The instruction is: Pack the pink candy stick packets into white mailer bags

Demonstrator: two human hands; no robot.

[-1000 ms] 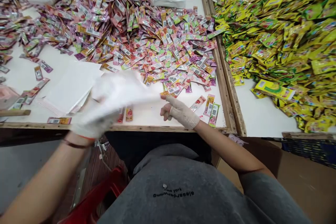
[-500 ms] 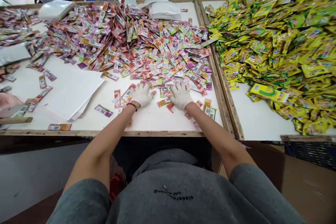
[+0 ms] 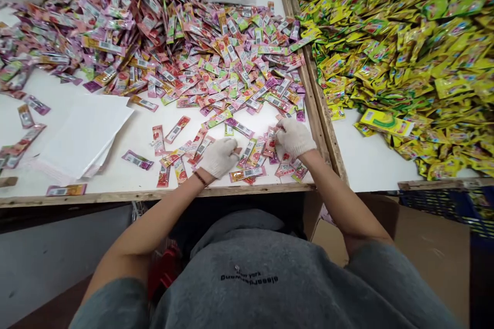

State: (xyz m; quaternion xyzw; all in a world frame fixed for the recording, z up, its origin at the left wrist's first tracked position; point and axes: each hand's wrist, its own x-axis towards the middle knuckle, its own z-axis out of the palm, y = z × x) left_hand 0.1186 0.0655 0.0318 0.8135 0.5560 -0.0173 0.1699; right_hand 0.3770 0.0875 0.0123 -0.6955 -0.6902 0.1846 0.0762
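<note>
Two gloved hands: left hand (image 3: pixel 219 157) flat on sachets (image 3: pixel 247 157); right hand (image 3: pixel 294 137) pinching several sachets.

A white table (image 3: pixel 116 164) with a raw wooden rim fills the view from nine to one o'clock, and a second white table (image 3: pixel 366 164) butts against it at two to three o'clock, a wooden rail (image 3: pixel 309 77) running between them. Grey floor (image 3: pixel 38 262) shows at eight o'clock, brown cardboard (image 3: pixel 432 247) at four o'clock, and the light is bright and even
</note>
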